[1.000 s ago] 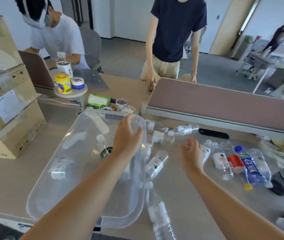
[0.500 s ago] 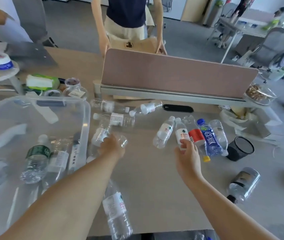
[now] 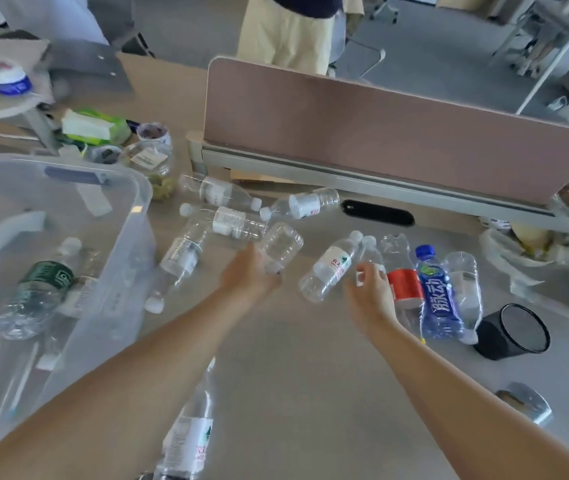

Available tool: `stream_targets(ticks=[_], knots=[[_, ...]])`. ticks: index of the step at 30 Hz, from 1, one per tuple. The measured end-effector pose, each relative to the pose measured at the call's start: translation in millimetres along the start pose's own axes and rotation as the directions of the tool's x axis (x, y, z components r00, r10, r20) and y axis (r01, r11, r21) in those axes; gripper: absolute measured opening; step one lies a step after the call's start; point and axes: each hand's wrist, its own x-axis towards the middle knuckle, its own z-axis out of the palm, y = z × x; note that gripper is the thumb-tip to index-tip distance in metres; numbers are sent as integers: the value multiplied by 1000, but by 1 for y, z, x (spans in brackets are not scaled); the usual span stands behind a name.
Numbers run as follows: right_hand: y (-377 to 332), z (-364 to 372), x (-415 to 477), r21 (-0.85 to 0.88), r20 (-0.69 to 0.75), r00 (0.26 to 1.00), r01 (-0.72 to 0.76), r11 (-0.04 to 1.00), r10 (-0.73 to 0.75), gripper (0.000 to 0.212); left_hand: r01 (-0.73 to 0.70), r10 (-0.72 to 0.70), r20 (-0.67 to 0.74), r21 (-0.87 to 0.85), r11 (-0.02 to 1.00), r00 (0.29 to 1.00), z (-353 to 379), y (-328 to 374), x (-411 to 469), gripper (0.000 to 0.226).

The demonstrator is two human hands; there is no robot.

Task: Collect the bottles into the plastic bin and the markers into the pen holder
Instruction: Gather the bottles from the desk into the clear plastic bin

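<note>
My left hand (image 3: 248,277) grips an unlabelled clear bottle (image 3: 281,245) just above the table's middle. My right hand (image 3: 371,294) curls its fingers round a small white-capped bottle (image 3: 369,249). That bottle lies between a green-logo bottle (image 3: 331,268) and a red-label bottle (image 3: 405,284). A blue bottle (image 3: 437,299) and another clear one (image 3: 463,285) lie further right. The clear plastic bin (image 3: 142,192) at the left holds a green-label bottle (image 3: 42,282) and other items. The black mesh pen holder (image 3: 515,332) lies tipped at the right. I see no markers clearly.
Several more clear bottles (image 3: 220,220) lie right of the bin, and one bottle (image 3: 189,434) lies under my left forearm. A pink desk divider (image 3: 380,133) crosses the back with a person standing behind it. Jars (image 3: 153,164) and a green pack (image 3: 96,128) sit behind the bin.
My left hand left the bin and took hold of the clear bottle. My right hand moved right and closed on the small bottle. The view has tilted further down.
</note>
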Motion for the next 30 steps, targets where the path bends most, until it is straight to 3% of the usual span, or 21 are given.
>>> stream_targets(ticks=[4, 7, 10, 13, 20, 24, 30], knots=[[-12, 21, 38, -57, 111, 992, -47, 997, 53, 54, -114, 106, -146, -48, 992, 984, -31, 33, -14, 49], [-16, 42, 56, -202, 220, 973, -22, 979, 68, 53, -156, 142, -244, -40, 987, 960, -55, 35, -27, 48], [-18, 60, 63, -281, 338, 928, -61, 958, 158, 57, -142, 138, -263, 3, 990, 955, -75, 22, -40, 49], [-17, 69, 61, -262, 403, 907, -17, 965, 126, 54, -119, 119, -263, 15, 993, 958, -90, 9, -49, 50], [-34, 51, 42, 4, 338, 936, -103, 995, 95, 59, -105, 81, -294, -67, 992, 952, -119, 6, -58, 58], [-62, 34, 22, 115, 245, 968, 31, 993, -59, 57, -120, 97, -309, -54, 991, 946, -139, 1, -62, 68], [-138, 19, -21, 227, 166, 936, 270, 936, -310, 56, -162, 84, -401, -164, 973, 912, -184, -5, -61, 73]])
